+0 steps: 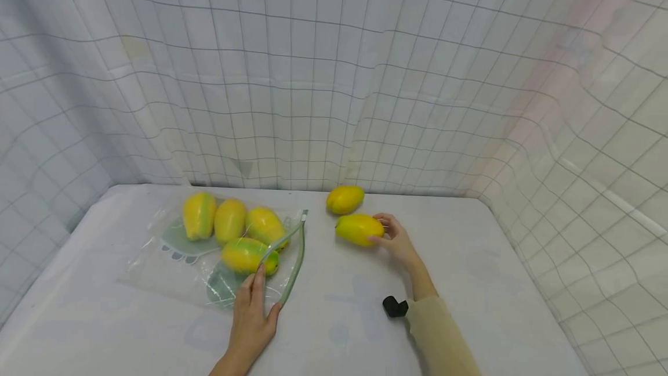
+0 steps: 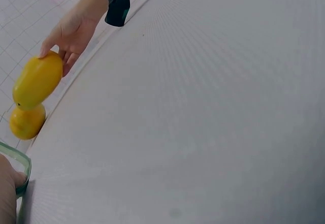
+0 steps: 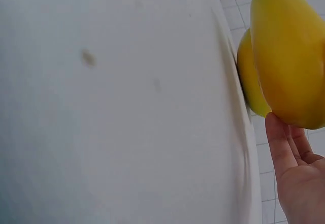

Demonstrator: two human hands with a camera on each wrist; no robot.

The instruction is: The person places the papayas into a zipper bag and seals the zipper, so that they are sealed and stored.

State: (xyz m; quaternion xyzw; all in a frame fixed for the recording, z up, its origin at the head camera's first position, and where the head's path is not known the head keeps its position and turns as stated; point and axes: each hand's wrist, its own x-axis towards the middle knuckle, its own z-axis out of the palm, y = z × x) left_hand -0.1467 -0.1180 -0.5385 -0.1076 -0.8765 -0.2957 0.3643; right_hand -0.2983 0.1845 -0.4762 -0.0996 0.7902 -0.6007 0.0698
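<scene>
In the head view my right hand (image 1: 398, 241) grips one end of a yellow papaya (image 1: 359, 230), thumb on the near side and fingers on the far side. The same papaya (image 3: 289, 56) fills the upper right of the right wrist view. My left hand (image 1: 251, 317) holds the mouth of a clear zip bag (image 1: 156, 271), its thumb at the green zip edge and a finger at the other lip, which stand apart. Several yellow-green papayas (image 1: 229, 222) lie in the bag, the nearest papaya (image 1: 242, 255) just beyond my left fingertips.
Another papaya (image 1: 345, 199) lies behind the held one, near the back edge of the white-covered table (image 1: 496, 283). A grid-patterned white curtain (image 1: 313, 74) hangs behind and at both sides. A black device (image 1: 395, 307) sits at my right sleeve.
</scene>
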